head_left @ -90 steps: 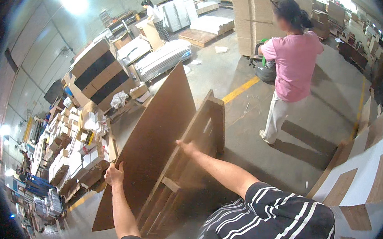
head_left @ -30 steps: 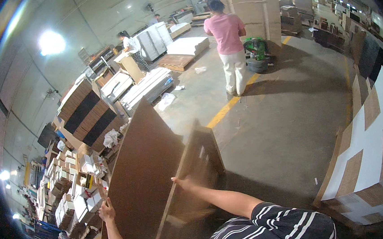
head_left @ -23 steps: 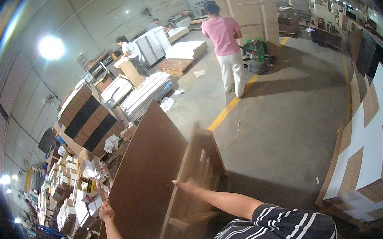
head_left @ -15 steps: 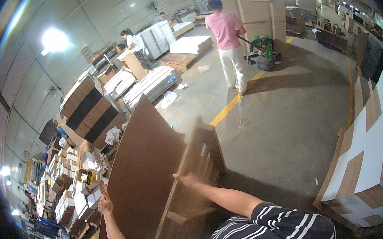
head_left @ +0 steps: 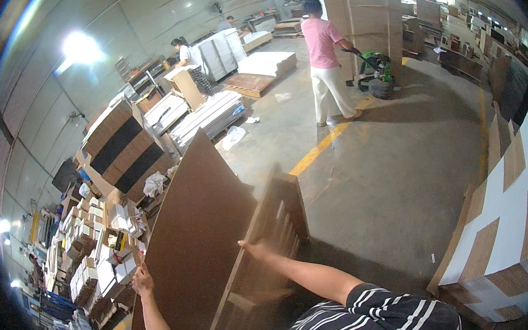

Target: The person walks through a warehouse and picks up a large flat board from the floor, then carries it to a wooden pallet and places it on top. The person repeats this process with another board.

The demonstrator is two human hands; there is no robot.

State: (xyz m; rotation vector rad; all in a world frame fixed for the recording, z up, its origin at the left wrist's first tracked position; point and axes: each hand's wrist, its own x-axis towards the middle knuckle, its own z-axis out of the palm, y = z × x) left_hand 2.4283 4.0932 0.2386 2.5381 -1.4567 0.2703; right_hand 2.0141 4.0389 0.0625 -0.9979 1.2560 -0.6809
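Observation:
A large brown board (head_left: 200, 222) stands on edge, tilted, in front of me. Its left edge is in my left hand (head_left: 142, 281), fingers wrapped round it. Right beside the board a slatted wooden pallet (head_left: 274, 228) stands on its side, slightly blurred. My right hand (head_left: 257, 250) grips the pallet's near edge, thumb laid over it, with the other fingers hidden behind. The lower ends of both board and pallet run out of the picture.
A person in a pink top (head_left: 320, 45) holds a green pallet truck (head_left: 376, 74) by tall cardboard stacks (head_left: 371, 24). At right stands a wrapped panel stack (head_left: 502, 215); at left, a brown-and-black stack (head_left: 127, 154) and piles of white-brown pieces (head_left: 93, 244). Two more people are farther back.
The person in pink has stepped, feet now wider apart, and the arm reaches out to the pallet truck. My hands keep their grips; board and pallet have barely shifted.

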